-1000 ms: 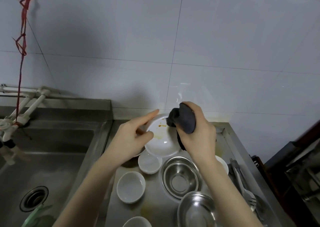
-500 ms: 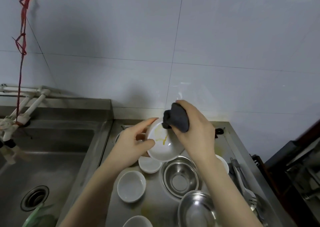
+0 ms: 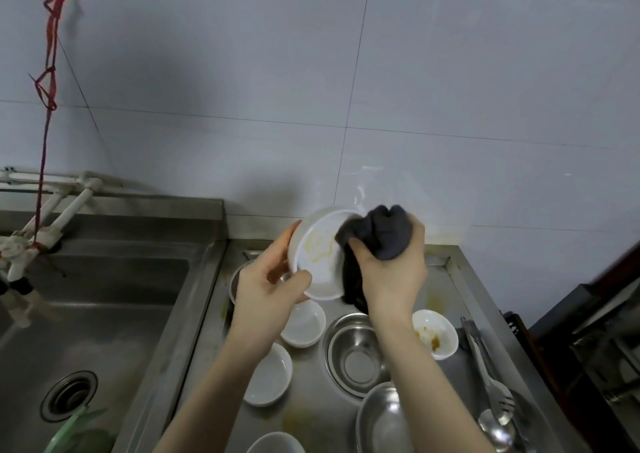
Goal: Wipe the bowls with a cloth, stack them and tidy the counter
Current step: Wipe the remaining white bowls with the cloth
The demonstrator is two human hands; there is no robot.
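Observation:
My left hand (image 3: 266, 290) grips a white bowl (image 3: 317, 255) by its rim and holds it tilted above the steel counter (image 3: 311, 414). Yellow smears streak the bowl's inside. My right hand (image 3: 391, 269) clutches a bunched dark grey cloth (image 3: 381, 234) and presses it against the bowl's right side. Below on the counter lie two small white bowls (image 3: 303, 321) (image 3: 268, 374), a white bowl (image 3: 434, 338) stained brown, a steel bowl (image 3: 356, 359) and another steel bowl (image 3: 381, 418) at the front.
A steel sink (image 3: 86, 314) with a drain lies to the left, white pipes above it. Tongs and a spoon (image 3: 491, 383) lie at the counter's right edge. Another white bowl (image 3: 277, 444) shows at the bottom. A steel bowl (image 3: 239, 279) sits partly hidden behind my left hand.
The cloth has swept across the bowl's inside, spreading the yellow stain. Both hands have shifted slightly right and up with the bowl tilting more towards the wall.

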